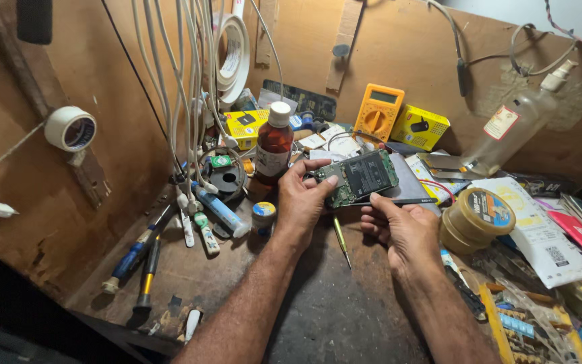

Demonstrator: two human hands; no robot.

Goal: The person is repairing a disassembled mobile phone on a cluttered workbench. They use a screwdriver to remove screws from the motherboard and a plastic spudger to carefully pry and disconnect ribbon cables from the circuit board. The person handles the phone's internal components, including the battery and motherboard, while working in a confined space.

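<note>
My left hand [302, 199] grips the left end of a green circuit board [360, 176] with a black shield, holding it tilted above the workbench. My right hand [402, 229] sits just below and to the right of the board, pinching a thin black tool [409, 201] that lies along the board's lower edge. A small yellow-handled screwdriver [341, 241] lies on the bench between my wrists.
A brown bottle with a white cap [274, 143], a yellow multimeter [378, 110], yellow boxes [419, 127], a clear spray bottle [516, 125] and round tins [477, 218] crowd the bench. Screwdrivers [139, 259] lie at the left. White cables [186, 101] hang down the wall.
</note>
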